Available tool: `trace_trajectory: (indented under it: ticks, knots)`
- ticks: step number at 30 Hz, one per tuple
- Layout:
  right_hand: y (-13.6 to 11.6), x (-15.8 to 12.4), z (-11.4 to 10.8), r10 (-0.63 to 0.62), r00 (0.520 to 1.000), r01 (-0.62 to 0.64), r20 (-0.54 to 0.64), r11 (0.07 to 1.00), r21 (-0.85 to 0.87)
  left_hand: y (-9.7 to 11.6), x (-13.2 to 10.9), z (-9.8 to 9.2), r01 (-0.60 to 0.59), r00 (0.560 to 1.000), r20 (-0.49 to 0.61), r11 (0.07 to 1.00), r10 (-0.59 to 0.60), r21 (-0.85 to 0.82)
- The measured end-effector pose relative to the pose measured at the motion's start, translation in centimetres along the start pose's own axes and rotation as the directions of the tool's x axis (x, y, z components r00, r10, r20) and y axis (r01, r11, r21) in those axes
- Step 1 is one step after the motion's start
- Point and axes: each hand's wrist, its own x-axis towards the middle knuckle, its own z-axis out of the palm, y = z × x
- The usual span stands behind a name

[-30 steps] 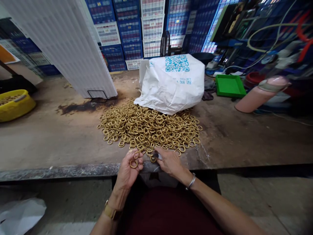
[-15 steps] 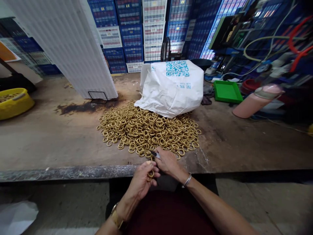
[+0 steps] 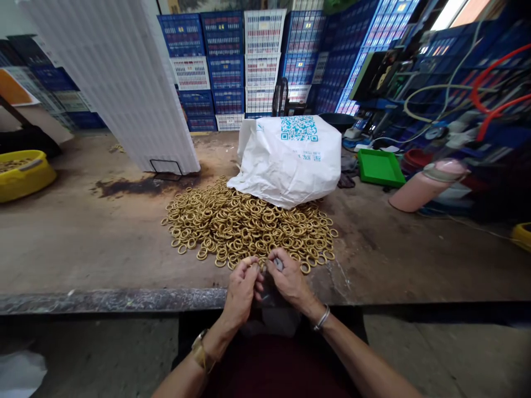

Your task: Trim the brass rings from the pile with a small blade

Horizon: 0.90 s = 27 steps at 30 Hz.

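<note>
A wide heap of brass-coloured rings [image 3: 244, 221] lies on the worktable [image 3: 103, 249]. At the heap's near edge, my left hand [image 3: 243, 288] is closed with thumb and fingertips pinched on a ring, which the fingers mostly hide. Just to its right, my right hand [image 3: 290, 283] is curled around a small grey tool [image 3: 278, 264]. Only the tool's grey end shows; its dark tip is hidden now. The fingertips of both hands are close together.
A white woven sack [image 3: 290, 166] rests on the back of the heap. Left stand a pale corrugated panel [image 3: 136, 99] and a yellow basin [image 3: 29, 179]. Right are a green tray [image 3: 380, 167] and a tilted pink bottle [image 3: 425, 188]. Stacked crates [image 3: 224, 72] fill the background.
My left hand has moved up toward the heap and turned, covering the ring that showed in its palm. My right hand has turned, so the tool's dark tip no longer shows.
</note>
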Motion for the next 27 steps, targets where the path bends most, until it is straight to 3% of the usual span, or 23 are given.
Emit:
trace_trajectory:
  ticks: [3,8,13,20,25,27]
  knots:
    - [-0.2,-0.1,0.2,0.023,0.999,-0.025,0.031,0.996,0.087,-0.1,0.5,-0.1,0.002,0.998,0.059,1.000,-0.003,0.009]
    - [-0.3,0.3,0.1,0.111,0.989,-0.127,0.099,0.974,0.186,0.1,0.8,-0.3,-0.049,0.999,0.020,0.995,0.048,0.090]
    - [-0.9,0.7,-0.1,0.159,0.976,-0.182,0.149,0.970,0.162,0.2,0.6,-0.5,-0.101,0.993,0.080,0.975,0.086,0.199]
    - [-0.9,0.6,0.0,0.196,0.962,-0.234,0.188,0.951,0.204,0.5,0.2,-0.7,0.012,0.977,0.212,1.000,-0.009,-0.012]
    - [-0.5,0.6,0.1,0.191,0.955,-0.253,0.225,0.923,0.289,0.9,-0.1,-0.6,0.060,0.977,0.209,0.995,-0.043,-0.076]
    - [-0.4,0.5,0.0,0.186,0.965,-0.232,0.184,0.932,0.279,0.9,-0.2,-0.7,0.044,0.982,0.185,0.996,-0.030,-0.073]
